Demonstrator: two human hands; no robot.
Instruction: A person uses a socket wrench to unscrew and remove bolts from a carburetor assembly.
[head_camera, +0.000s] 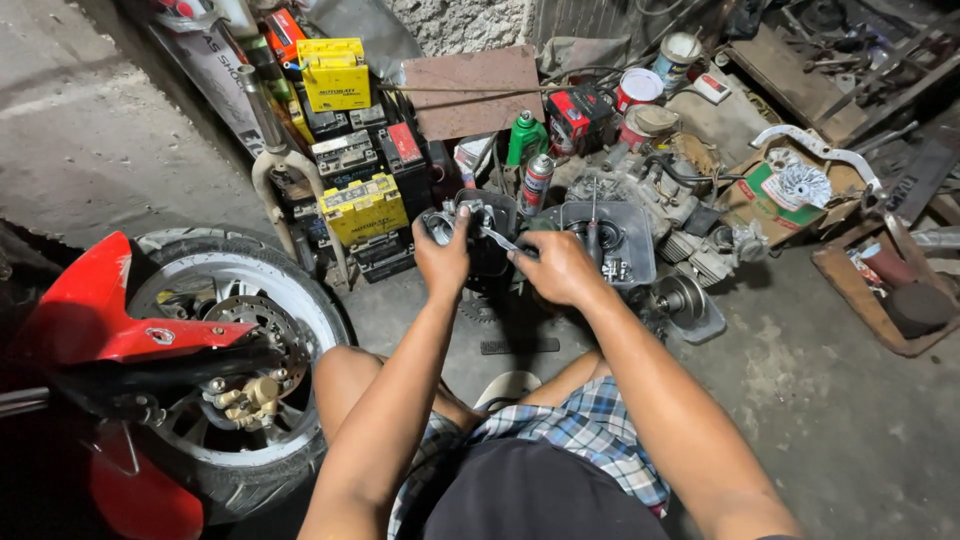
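Here, in the head view, the person sat low over a concrete floor (820, 400) with both arms stretched forward. The left hand (443, 258) was closed around a small metal engine part (462, 222), fingers wrapped over its near side and thumb raised along it. The part looked grey and dark, with a rounded housing at its left end; it was held above the floor, just in front of a clear plastic tray (634, 232). The right hand (556, 266) was pressed shut on the handle of a slim metal wrench (500, 240), whose head reached up and left to touch the part.

Near the floor's far edge stood a stack of yellow and black batteries (355, 150), a green spray can (524, 136) and a red-and-silver spray can (537, 180). Behind the tray lay a grey engine block (650, 190). At the left edge stood a motorcycle front wheel (240, 370) with a brake disc and a red fender (110, 310).

The underside of the part was hidden by the left hand. The joint between wrench head and part was too small to make out. The tray's contents were dark and unclear. The fender was cut off by the left edge.
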